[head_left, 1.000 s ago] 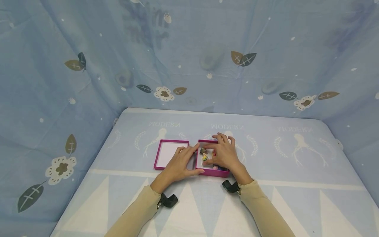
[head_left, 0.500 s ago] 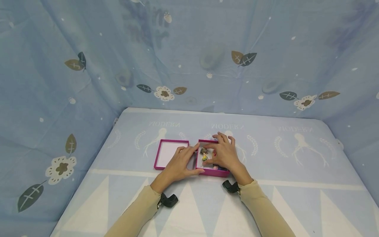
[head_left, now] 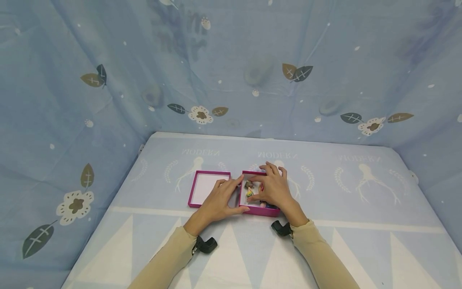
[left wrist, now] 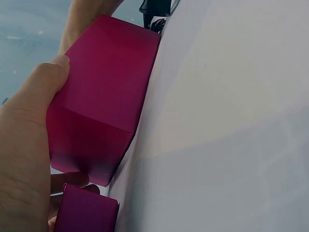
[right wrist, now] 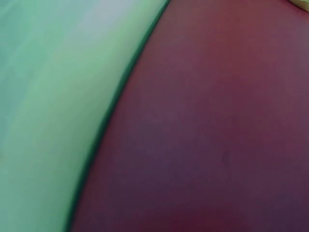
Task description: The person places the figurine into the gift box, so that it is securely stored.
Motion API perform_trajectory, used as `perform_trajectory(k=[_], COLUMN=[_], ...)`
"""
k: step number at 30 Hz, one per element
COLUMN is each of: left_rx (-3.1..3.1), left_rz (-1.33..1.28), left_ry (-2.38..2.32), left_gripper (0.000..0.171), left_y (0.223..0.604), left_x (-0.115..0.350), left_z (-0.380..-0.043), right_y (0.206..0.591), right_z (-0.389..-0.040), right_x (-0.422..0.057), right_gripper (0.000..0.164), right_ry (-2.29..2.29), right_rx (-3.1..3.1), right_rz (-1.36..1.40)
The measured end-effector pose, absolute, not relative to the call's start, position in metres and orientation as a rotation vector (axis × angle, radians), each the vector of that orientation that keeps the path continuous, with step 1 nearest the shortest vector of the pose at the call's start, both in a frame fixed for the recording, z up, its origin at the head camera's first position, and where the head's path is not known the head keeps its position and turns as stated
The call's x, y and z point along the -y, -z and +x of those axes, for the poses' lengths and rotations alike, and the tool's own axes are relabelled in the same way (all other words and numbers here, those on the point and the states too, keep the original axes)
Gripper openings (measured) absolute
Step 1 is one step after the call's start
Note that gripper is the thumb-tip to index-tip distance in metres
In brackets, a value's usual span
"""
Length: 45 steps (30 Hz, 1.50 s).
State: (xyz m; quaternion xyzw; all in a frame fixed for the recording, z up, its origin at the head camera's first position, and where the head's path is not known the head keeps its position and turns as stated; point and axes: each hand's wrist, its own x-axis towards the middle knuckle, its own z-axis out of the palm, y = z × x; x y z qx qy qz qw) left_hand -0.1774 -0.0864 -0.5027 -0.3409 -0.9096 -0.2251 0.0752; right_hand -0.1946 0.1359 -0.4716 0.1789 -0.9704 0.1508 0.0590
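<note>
A magenta box point(head_left: 258, 210) with a white inside stands in front of me in the head view, holding several small figurines. My left hand point(head_left: 221, 200) grips its near left corner. In the left wrist view, the thumb point(left wrist: 52, 79) presses the near wall and the fingers reach round the side. My right hand point(head_left: 275, 188) reaches into the box from the right, thumb and index finger apart. Near their tips lie a yellow-green figurine point(head_left: 250, 192) and a grey-brown one point(head_left: 248, 184). Whether the fingertips pinch either is unclear. Other figurines are partly hidden under this hand.
The box's matching lid point(head_left: 192, 190) lies inside up on the table point(head_left: 361, 188), just left of the box and partly behind my left hand. Blue patterned cloth point(head_left: 231, 72) hangs at the back and sides. The box wall point(right wrist: 207, 121) fills most of the right wrist view.
Both hands and the box stay in nearly the same place. The yellow-green figurine by my right thumb looks very slightly shifted.
</note>
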Motion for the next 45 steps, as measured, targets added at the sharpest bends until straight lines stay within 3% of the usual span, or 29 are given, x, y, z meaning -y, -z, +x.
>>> perform_trajectory(k=[45], left_rx=[2.717], left_rz=[-1.026], left_ry=[0.663], left_gripper=[0.1], left_y=[0.502], left_x=[0.0858], left_z=[-0.1772], right_y=[0.4737], right_z=[-0.1941], right_x=[-0.1376], right_gripper=[0.06], right_ry=[-0.505], right_rx=[2.905], right_rz=[0.534])
